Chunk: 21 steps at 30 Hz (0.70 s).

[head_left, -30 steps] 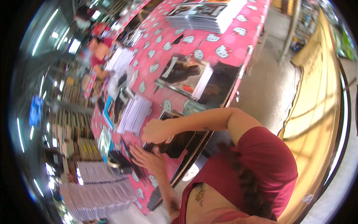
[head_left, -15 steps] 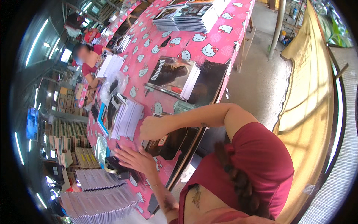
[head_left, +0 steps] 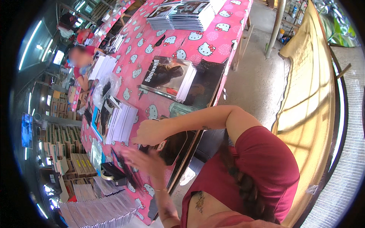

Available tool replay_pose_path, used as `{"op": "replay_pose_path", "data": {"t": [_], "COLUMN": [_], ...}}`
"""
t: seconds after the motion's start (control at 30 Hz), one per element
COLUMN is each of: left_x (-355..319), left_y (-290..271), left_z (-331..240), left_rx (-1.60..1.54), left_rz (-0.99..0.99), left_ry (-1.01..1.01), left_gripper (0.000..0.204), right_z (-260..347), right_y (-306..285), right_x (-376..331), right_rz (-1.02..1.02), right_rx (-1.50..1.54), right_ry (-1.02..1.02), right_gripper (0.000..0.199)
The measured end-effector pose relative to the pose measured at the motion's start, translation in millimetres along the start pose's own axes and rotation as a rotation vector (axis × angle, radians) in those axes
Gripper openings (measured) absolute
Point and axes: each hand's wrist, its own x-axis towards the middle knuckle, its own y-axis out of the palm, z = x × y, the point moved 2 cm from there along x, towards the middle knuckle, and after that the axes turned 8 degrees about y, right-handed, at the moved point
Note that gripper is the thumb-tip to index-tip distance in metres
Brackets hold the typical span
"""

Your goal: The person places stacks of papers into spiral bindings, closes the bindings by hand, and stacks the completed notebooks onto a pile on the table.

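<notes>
The right hand (head_left: 150, 132) is curled into a loose fist, back upward, and whether anything sits inside it cannot be told. The left hand (head_left: 147, 161), blurred, hangs just below it in view with its fingers stretched out; whether it grips anything is unclear. A dark, glossy, flat rectangular cover (head_left: 176, 146) lies under the right forearm, to the right of the left hand, on a table spread with pink cloth printed with white cat faces (head_left: 213, 37). A black, streaky, blurred strip (head_left: 129, 171) lies beside the left hand's fingers. Left of the right hand stands a stack of white-paged books (head_left: 123, 121), and beyond that a crumpled clear plastic bag (head_left: 107, 89). Farther out above the right forearm lies a spiral-bound notebook with a dark pictured cover (head_left: 165, 76), partly over a black sheet (head_left: 207, 81). To the left hand's lower left are a black tape dispenser (head_left: 116, 171) and a tall pile of pale wrapped notebooks (head_left: 99, 211).
</notes>
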Motion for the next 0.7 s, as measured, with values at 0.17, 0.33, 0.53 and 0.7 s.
{"op": "replay_pose_path", "data": {"t": [0.17, 0.33, 0.53, 0.7], "left_x": [-37, 45, 20, -11], "left_y": [8, -3, -13, 4], "left_z": [-14, 27, -3, -14], "left_rx": [-0.093, -0.004, -0.120, -0.210], "left_rz": [0.071, 0.043, 0.127, 0.130], "left_ry": [0.012, -0.177, 0.033, 0.129], "left_gripper": [0.081, 0.081, 0.088, 0.085], "right_z": [-1, -53, -41, -38], "right_y": [-27, 15, 29, 29], "right_x": [-35, -57, -55, -53], "right_rz": [-0.321, -0.219, -0.118, -0.100], "right_rx": [0.221, 1.029, 1.097, 1.060], "right_ry": [0.002, 0.236, 0.377, 0.385], "right_gripper": [0.057, 0.047, 0.027, 0.024]}}
